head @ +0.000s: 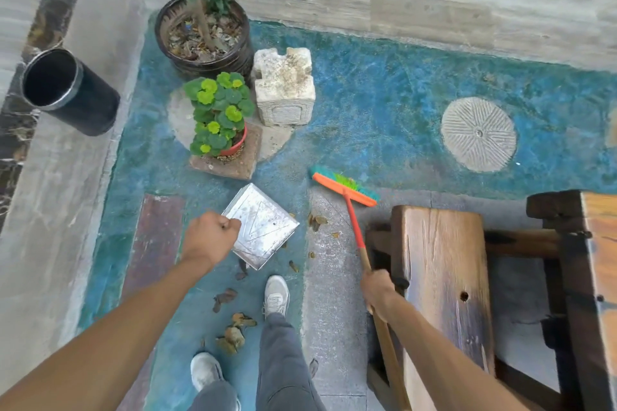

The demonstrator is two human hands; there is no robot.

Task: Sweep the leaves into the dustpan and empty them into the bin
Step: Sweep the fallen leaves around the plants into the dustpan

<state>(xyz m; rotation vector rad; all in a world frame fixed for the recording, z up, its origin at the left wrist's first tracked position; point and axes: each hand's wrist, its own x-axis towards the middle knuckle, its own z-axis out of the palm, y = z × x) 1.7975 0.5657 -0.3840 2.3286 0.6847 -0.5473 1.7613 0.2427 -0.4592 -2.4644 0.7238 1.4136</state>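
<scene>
The left hand is closed into a tight fist, knuckles up, at the near-left edge of the dustpan; a handle is presumably enclosed in the fist, but it is hidden, so the grip itself cannot be confirmed. The pan is seen as a square metal sheet, tilted, with one corner toward the feet; whether it is resting on the floor or held just above it cannot be told. It is judged to be held there so that its mouth can be set low among the leaves.

The right hand is wrapped fully around the wooden shaft of the broom, fingers closed on it. The shaft is slanted forward and left, and the orange head with green bristles is placed on the floor beyond the pan, to its right. From there the bristles can be drawn back toward the pan, which seems the reason for the reach.

The leaves are scattered: a few lie just beside the pan's right edge, others between the shoes nearer the body. None is seen on the pan.

The bin, a dark cylinder with an open top, is standing well apart at the far left, so a carry will be needed. A wooden bench stands close by the broom shaft and may limit the stroke.
</scene>
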